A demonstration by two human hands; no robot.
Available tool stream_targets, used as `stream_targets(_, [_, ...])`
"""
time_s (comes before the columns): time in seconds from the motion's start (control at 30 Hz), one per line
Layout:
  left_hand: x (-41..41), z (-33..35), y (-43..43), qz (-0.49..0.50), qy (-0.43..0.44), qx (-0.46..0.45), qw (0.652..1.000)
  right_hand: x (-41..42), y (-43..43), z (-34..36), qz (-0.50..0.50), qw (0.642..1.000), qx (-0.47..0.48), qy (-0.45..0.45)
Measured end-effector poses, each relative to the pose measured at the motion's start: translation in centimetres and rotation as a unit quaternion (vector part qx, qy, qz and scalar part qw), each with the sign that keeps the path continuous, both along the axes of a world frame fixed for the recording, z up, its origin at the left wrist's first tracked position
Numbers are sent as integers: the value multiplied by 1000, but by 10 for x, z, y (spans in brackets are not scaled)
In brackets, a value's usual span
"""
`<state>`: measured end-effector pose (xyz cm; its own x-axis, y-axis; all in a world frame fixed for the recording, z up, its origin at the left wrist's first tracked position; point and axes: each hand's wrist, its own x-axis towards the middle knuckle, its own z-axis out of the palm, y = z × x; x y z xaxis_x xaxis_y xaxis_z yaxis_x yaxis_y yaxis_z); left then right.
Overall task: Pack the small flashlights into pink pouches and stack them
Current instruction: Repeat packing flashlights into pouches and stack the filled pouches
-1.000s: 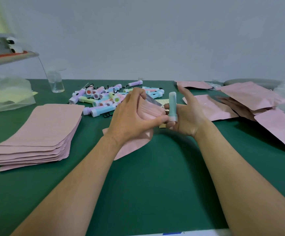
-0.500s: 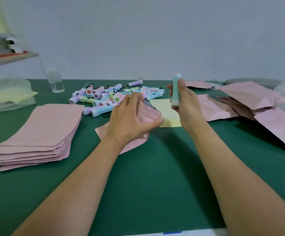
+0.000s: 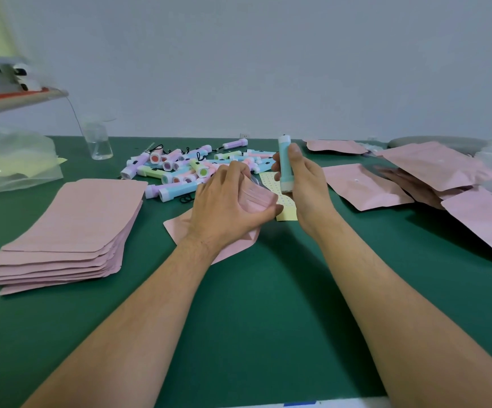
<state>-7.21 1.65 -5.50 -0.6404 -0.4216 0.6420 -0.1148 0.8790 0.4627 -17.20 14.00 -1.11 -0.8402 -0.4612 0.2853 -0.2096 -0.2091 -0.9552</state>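
Note:
My left hand (image 3: 227, 207) grips the mouth of a pink pouch (image 3: 180, 228) that lies on the green table (image 3: 268, 319), fingers and thumb holding the opening apart. Just right of it, my right hand (image 3: 303, 181) holds a teal flashlight (image 3: 285, 163) upright above the pouch mouth. A pile of several pastel flashlights (image 3: 185, 169) lies behind my left hand. A stack of flat pink pouches (image 3: 71, 231) sits at the left. Filled pink pouches (image 3: 362, 187) lie scattered at the right.
A yellow dotted sheet (image 3: 286, 207) lies under my hands. A clear cup (image 3: 97, 139) stands at the back left beside a clear plastic bag (image 3: 9, 160). Another person's hand (image 3: 409, 184) rests among the pouches at the right. A shelf edge (image 3: 18, 98) juts in at the upper left.
My right hand lifted the teal flashlight up and turned it upright, then brought it slightly down toward the pouch mouth. My left hand shifted the pouch a little left, uncovering the yellow sheet.

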Motion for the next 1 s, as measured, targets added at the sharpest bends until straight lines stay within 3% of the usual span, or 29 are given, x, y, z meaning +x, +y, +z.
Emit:
stream_targets(0.43, [2,5,4,-17,2,-7,1000,-2,-6,-4,-26,999,9,40])
stream_targets(0.67, [2,6,4,33,65,-3,997,11,-7,-2,75,989,66,109])
stream_targets(1.0, [1,7,-2,61,98,8,993,15,0,0,173,977,114,55])
